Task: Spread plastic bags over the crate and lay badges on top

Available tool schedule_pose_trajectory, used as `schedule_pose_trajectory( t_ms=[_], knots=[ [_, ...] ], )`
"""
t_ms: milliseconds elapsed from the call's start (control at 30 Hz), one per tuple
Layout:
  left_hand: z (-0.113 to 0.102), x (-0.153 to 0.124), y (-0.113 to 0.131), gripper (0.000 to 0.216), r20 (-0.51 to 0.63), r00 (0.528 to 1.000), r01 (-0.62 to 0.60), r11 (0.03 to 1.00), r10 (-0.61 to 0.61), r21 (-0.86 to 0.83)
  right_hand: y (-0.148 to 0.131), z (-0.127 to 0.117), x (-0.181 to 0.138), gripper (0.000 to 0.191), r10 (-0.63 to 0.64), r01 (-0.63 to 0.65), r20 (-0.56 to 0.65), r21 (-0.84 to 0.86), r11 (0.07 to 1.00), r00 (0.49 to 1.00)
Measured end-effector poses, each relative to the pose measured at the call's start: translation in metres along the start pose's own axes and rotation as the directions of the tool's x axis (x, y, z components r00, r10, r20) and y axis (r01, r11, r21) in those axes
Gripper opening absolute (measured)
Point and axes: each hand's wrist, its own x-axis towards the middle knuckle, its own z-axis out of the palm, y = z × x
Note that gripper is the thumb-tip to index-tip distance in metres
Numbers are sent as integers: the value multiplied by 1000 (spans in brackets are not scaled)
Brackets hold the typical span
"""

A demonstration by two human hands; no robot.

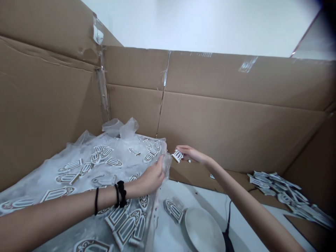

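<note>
Between the fingers of my right hand is a small white arched window-shaped piece with brown trim, held up in the air near the back cardboard wall. My left hand, with dark bands on its wrist, is closed on the edge of a clear plastic sheet. That sheet covers a raised surface on the left, where several more arched pieces lie scattered, some overlapping. My left forearm hides part of them. One similar piece rests on the white table, right of the raised surface.
Tall cardboard walls enclose the work area at the left, back and right. A round pale disc sits on the white table, beside a black cable. At the far right lies a heap of window-shaped pieces.
</note>
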Motion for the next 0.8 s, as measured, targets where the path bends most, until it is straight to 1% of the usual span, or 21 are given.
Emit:
schedule_pose_trajectory(
  t_ms=[67, 133, 167, 233, 300, 367, 467, 567, 633, 700, 767, 800],
  knots=[
    [0, 1, -6, 60, -40, 997, 62, 995, -65, -82, 3, 6, 3, 35, -8, 7, 34, 26, 1000, 999],
    [-1, 0, -9, 54, -64, 990, 116, 985, -125, -130, 4, 17, 8, 33, -25, 23, 45, 36, 999, 999],
    [-1, -1, -9, 53, -70, 985, 143, 979, -155, -147, 4, 25, 12, 31, -34, 32, 48, 38, 999, 998],
    [-1, -5, -11, 60, -78, 978, 180, 972, -193, -153, 4, 41, 22, 30, -51, 49, 53, 35, 998, 997],
    [-5, -10, -17, 66, -114, 975, 181, 981, -188, -70, 6, 56, 33, 31, -64, 63, 65, 12, 998, 996],
    [-13, -15, -26, 66, -171, 973, 171, 982, -157, 75, 7, 65, 44, 33, -77, 81, 87, -45, 996, 993],
    [-29, -21, -39, 66, -231, 969, 142, 957, -83, 253, 7, 69, 55, 34, -109, 134, 138, -183, 974, 984],
    [-38, -27, -44, 58, -227, 974, 62, 925, 26, 374, 2, 69, 60, 32, -143, 215, 227, -337, 917, 963],
    [-38, -29, -44, 46, -166, 983, 0, 910, 76, 414, 0, 73, 60, 25, -146, 272, 302, -432, 860, 942],
    [-37, -29, -44, 32, -89, 993, -37, 904, 83, 427, -2, 80, 59, 16, -134, 317, 356, -526, 789, 925],
    [-37, -27, -45, 22, -60, 996, -35, 904, 67, 427, -1, 88, 53, 8, -130, 336, 352, -624, 705, 927],
    [-37, -26, -45, 21, -66, 996, -30, 906, 64, 423, -1, 92, 49, 7, -138, 334, 328, -672, 661, 935]
  ],
)
